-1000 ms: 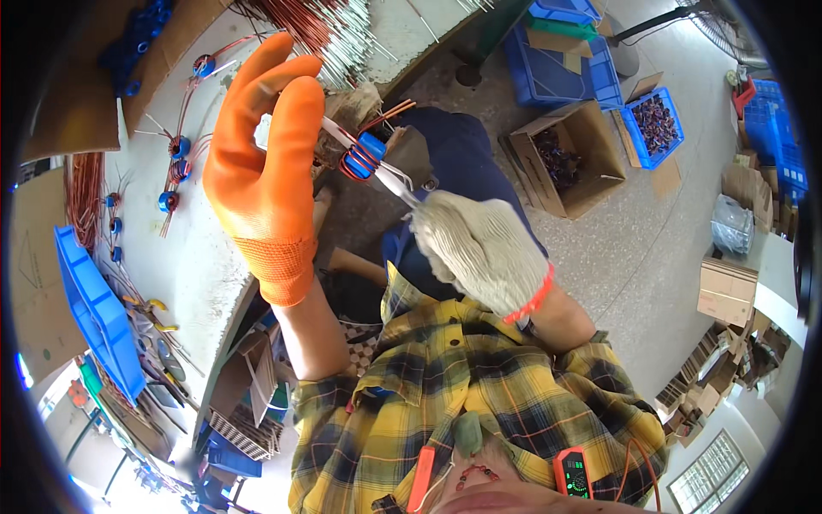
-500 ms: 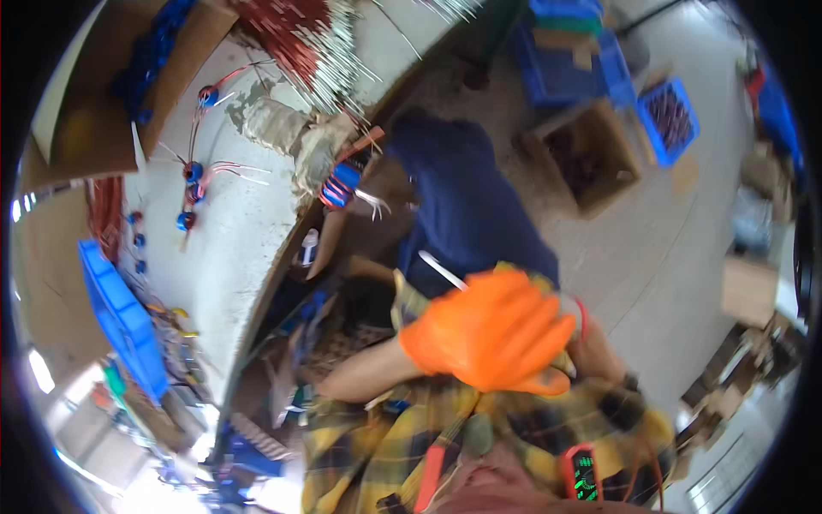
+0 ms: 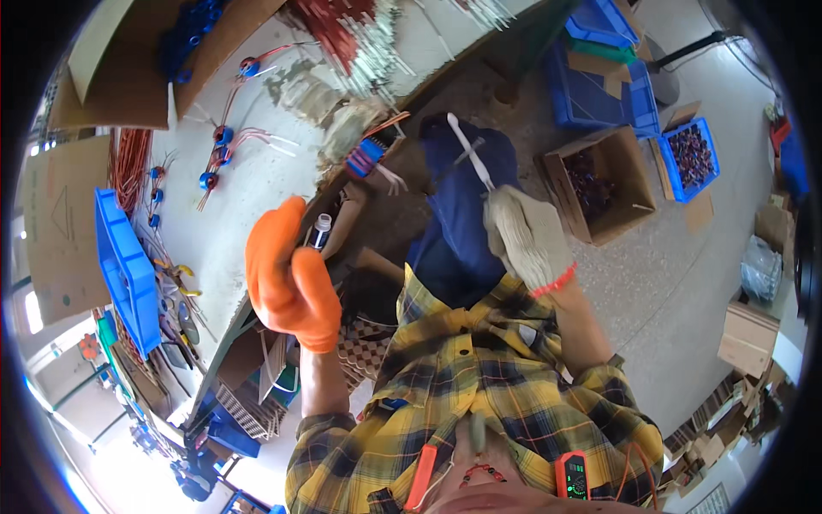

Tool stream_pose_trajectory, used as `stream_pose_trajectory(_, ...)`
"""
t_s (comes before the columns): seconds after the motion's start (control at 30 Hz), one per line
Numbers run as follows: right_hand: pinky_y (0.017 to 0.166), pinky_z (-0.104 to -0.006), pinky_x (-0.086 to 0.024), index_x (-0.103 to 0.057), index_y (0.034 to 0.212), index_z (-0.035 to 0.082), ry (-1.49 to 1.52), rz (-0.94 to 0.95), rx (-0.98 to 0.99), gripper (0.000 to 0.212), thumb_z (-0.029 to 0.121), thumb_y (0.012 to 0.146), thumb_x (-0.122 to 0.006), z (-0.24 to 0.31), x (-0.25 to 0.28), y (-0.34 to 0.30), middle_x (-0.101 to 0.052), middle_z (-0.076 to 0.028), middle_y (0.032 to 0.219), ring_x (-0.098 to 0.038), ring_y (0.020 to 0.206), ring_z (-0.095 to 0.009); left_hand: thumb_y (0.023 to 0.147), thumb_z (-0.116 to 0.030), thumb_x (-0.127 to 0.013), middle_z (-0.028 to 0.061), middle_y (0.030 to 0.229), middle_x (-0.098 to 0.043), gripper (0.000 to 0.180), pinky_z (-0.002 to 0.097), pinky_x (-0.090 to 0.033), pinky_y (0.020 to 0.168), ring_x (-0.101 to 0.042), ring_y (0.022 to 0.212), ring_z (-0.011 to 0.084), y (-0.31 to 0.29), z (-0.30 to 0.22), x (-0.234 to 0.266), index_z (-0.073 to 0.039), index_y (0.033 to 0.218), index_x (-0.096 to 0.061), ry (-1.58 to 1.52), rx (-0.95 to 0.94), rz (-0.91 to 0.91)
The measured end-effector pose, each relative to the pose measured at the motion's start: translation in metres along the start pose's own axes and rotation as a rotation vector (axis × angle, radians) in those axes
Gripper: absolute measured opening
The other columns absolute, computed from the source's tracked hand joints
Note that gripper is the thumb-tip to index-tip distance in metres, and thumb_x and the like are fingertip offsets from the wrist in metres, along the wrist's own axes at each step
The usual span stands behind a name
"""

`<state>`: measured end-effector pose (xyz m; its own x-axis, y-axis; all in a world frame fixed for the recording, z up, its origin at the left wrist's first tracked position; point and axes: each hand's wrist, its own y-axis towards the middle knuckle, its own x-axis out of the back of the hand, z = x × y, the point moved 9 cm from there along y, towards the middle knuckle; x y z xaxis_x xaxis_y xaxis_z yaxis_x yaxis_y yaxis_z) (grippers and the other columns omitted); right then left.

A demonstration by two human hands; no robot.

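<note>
My left hand (image 3: 293, 278), in an orange glove, is raised beside the bench edge. Its thumb and fingers are apart, and I see nothing in them. My right hand (image 3: 529, 238), in an off-white knit glove, grips a slim white rod with a hooked tip (image 3: 467, 147), pointing up and away over my dark blue trouser leg. A blue ring core wound with reddish wire (image 3: 366, 158) sits at the bench edge, its pale wire ends hanging free. Against it lies a tape-wrapped, worn holder (image 3: 342, 128).
On the white bench (image 3: 248, 180) lie several wound blue rings (image 3: 223, 135), a bundle of red wires (image 3: 342, 34), a blue tray (image 3: 127, 270) and pliers (image 3: 181, 274). A carton (image 3: 591, 180) and a blue crate of small parts (image 3: 690, 158) stand on the floor at right.
My hands have parted: the orange-gloved left moved left toward the bench, uncovering the right hand. The right hand, with the hooked rod, now shows over my leg. The view has shifted slightly.
</note>
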<state>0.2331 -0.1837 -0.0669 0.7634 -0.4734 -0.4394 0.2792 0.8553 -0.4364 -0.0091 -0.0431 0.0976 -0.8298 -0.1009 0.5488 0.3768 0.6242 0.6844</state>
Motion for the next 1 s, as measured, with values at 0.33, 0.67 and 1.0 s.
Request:
stream_pose_trajectory(0.33, 0.059, -0.0247, -0.053, -0.071, 0.105, 0.002, -0.873, -0.181, 0.563, 0.041, 0.028, 0.089, -0.099, 0.104, -0.063, -0.015, -0.060, 0.001, 0.068, -0.060, 0.064, -0.004, 0.101, -0.015, -0.078, 0.0194, 0.135, -0.078, 0.042, 0.0466, -0.054, 0.112, -0.075, 0.121, 0.0381, 0.043, 0.111, 0.052, 0.001, 0.140, -0.074, 0.519, 0.194, -0.120)
stream_pose_trajectory(0.67, 0.060, -0.0363, -0.057, -0.070, 0.091, 0.005, -1.112, -0.184, 0.820, 0.026, 0.018, 0.094, -0.092, 0.142, -0.134, 0.000, -0.070, -0.010, 0.074, -0.070, 0.061, -0.027, 0.104, -0.034, -0.074, 0.0200, 0.124, -0.082, 0.046, 0.0430, -0.057, 0.102, -0.078, 0.117, 0.0318, 0.023, 0.189, 0.078, -0.013, 0.145, -0.077, 0.543, 0.604, -0.065)
stream_pose_trajectory(1.0, 0.041, -0.0294, -0.041, -0.074, 0.110, 0.002, -0.518, -0.646, 0.943, 0.037, 0.039, 0.103, -0.078, 0.297, -0.050, 0.078, -0.069, -0.004, 0.070, -0.055, 0.043, -0.011, 0.109, -0.020, -0.073, 0.0115, 0.133, -0.080, 0.052, 0.0353, -0.054, 0.108, -0.074, 0.121, 0.0190, 0.028, 0.171, 0.084, -0.008, 0.159, -0.064, 0.147, 0.634, -0.275)
